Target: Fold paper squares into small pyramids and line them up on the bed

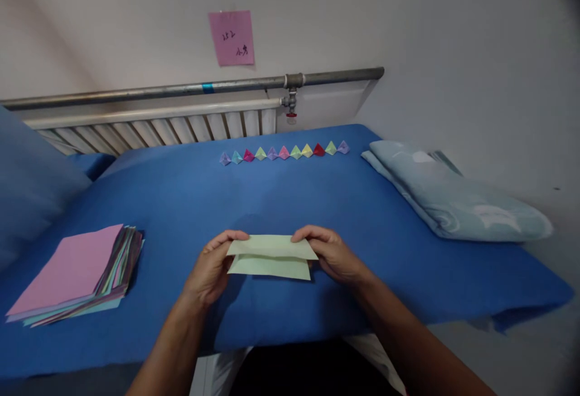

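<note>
A pale green sheet of paper (pixel 272 246), folded lengthwise with its two layers gaping toward me, is held just above the blue cloth. My left hand (pixel 214 266) pinches its left end, the thumb lying along the upper edge. At the right end, my right hand (pixel 330 252) grips the paper the same way. The other fingers are partly hidden behind and under the sheet. Farther back lies a row of several small folded paper pieces (pixel 284 153) in purple, blue, red, green, pink and yellow.
A stack of coloured paper (pixel 67 266), pink on top, lies at left. A folded light-blue blanket (pixel 453 194) rests at right on the blue-covered surface (pixel 181 203). Behind it are a radiator (pixel 181 127), a metal pipe (pixel 149 92) and a pink note (pixel 232 38) on the wall.
</note>
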A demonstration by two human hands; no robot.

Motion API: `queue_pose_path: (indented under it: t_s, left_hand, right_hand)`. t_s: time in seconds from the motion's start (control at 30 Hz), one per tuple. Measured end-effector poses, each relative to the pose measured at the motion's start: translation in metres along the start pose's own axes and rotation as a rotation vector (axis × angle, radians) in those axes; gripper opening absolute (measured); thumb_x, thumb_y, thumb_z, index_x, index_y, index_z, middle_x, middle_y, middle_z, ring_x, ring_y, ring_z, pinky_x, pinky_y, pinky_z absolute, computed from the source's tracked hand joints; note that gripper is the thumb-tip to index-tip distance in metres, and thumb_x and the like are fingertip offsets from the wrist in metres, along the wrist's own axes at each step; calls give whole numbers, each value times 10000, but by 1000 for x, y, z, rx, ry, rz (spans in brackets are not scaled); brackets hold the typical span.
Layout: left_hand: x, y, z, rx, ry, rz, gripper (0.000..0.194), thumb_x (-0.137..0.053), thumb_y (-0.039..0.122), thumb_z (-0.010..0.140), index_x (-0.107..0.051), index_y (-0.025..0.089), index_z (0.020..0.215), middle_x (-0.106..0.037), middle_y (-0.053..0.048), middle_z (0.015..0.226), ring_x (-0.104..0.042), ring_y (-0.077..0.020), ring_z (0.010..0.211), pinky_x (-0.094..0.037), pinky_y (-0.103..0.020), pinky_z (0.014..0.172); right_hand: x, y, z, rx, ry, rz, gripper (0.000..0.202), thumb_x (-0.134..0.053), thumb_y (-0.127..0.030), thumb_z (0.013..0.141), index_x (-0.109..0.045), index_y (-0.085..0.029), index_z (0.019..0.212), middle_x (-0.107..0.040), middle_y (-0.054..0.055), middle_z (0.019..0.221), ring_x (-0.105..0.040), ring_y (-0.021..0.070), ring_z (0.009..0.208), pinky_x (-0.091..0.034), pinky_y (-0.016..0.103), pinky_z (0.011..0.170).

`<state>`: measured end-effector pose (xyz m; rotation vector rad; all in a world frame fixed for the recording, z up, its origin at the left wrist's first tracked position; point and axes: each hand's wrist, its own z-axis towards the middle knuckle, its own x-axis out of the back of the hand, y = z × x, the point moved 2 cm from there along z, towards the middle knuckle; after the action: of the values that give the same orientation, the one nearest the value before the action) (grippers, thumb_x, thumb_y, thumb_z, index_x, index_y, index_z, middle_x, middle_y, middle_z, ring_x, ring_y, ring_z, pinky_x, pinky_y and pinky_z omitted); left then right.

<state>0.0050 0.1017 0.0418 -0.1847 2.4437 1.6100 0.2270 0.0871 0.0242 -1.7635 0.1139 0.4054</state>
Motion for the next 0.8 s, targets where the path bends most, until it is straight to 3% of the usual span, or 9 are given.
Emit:
queue_pose_path:
  t_s: [0.23,0.33,0.4,0.53,0.6,0.67,0.73,0.8]
  left_hand:
    - [7,-10,-17,39,-188,-183,400,-748,160,484,-716,167,882,-706,-52,820,-633,-141,677,-532,-238,650]
    - [5,-15,-23,43,-152,-191,400,-818,235,513,-703,160,889,-706,-60,850,-653,-154,696,-545,-251,629]
    - [4,-16,-25,19,-101,-143,326,-812,312,578,-684,162,838,-696,-52,823,-656,-161,698,-526,-235,561]
    - [7,-17,-25,-91,-14,103,231,-755,369,666,-632,180,716,-639,11,714,-585,-102,587,-477,-211,547]
    - [10,-21,-22,-92,-9,291,239,-704,396,705,-601,184,663,-600,23,632,-527,-92,522,-452,-223,547]
    - [14,-25,-18,-107,31,499,223,-663,388,724,-585,192,652,-582,13,604,-516,-118,524,-429,-245,536]
    - [17,-28,-18,-244,167,712,144,-656,336,719,-612,201,743,-612,-13,712,-541,-152,591,-442,-282,587]
    - [12,-33,-24,-477,266,898,168,-641,278,740,-624,210,893,-627,-42,864,-572,-189,714,-464,-329,697]
  right_hand:
    - [-2,3,-24,70,-49,62,244,-715,-172,597,-691,-243,829,-659,2,842,-584,143,749,-431,260,653]
    - [-1,5,-27,132,41,-30,188,-668,-309,732,-675,-243,908,-652,11,848,-564,130,681,-415,263,612]
    - [0,4,-29,178,110,-150,187,-604,-386,804,-666,-223,872,-618,4,741,-526,126,628,-395,266,588]
    - [-3,3,-34,144,231,-311,177,-629,-381,782,-607,-207,753,-505,-41,569,-445,104,537,-354,253,538]
    - [-5,5,-36,93,280,-289,206,-649,-348,744,-601,-213,892,-480,-68,551,-426,93,487,-336,245,501]
    - [-7,9,-38,43,314,-306,434,-653,-304,718,-549,-216,1130,-456,-95,536,-437,95,466,-344,243,494]
    - [-9,13,-40,-12,324,-385,622,-628,-265,723,-438,-224,1314,-445,-113,521,-457,101,455,-365,245,506]
    - [-12,17,-42,-60,306,-483,628,-582,-241,750,-411,-241,1354,-444,-118,514,-480,103,451,-382,245,522]
